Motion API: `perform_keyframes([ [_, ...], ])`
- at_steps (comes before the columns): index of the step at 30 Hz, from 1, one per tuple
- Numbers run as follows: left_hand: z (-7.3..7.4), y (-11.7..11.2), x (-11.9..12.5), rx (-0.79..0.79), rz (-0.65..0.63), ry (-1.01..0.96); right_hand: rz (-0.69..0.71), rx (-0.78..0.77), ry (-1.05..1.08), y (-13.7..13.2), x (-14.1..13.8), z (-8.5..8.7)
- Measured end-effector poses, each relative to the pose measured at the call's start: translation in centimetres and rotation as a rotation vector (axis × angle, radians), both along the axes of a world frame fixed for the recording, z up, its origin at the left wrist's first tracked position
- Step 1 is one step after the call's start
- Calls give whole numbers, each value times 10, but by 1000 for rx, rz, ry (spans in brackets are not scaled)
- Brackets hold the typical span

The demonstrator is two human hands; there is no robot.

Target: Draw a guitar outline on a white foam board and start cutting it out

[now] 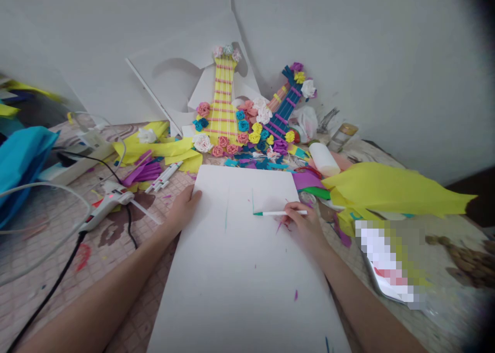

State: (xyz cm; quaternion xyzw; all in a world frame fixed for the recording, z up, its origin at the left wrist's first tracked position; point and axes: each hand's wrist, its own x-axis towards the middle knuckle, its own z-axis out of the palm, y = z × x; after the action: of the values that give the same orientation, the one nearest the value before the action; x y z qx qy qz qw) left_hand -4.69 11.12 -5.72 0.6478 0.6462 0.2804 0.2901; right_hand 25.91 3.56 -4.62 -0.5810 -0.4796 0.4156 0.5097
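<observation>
A large white board (240, 291) lies in front of me. Two thin green lines run down its upper part, and small scraps of coloured paper are scattered over it. My right hand (303, 221) pinches a white marker (280, 213) with a green tip. The tip meets the lower end of the right-hand line. At the board's upper left edge, my left hand (186, 207) grips the side with the thumb uppermost; its other fingers are mostly hidden.
Paper-covered guitars, one yellow (223, 97) and one blue (284, 110), lean at the back with paper flowers. A glue gun (110, 201) with its cable lies left, near glue sticks (164, 177). Yellow crepe paper (394, 190) and a blurred-out phone (386, 265) lie right.
</observation>
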Motion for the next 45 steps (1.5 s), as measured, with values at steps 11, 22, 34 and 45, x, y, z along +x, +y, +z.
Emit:
perform_keyframes([
  [11, -3, 1, -1, 24, -10, -6, 73, 9, -55, 0, 8, -3],
  [22, -4, 2, -1, 21, -8, -11, 137, -21, -66, -2, 13, -7],
  [34, -3, 1, -1, 18, -6, -1, 178, -42, -70, -6, 12, 0],
  [45, -4, 1, -1, 21, -5, -24, 34, 70, 183, -3, 9, 4],
])
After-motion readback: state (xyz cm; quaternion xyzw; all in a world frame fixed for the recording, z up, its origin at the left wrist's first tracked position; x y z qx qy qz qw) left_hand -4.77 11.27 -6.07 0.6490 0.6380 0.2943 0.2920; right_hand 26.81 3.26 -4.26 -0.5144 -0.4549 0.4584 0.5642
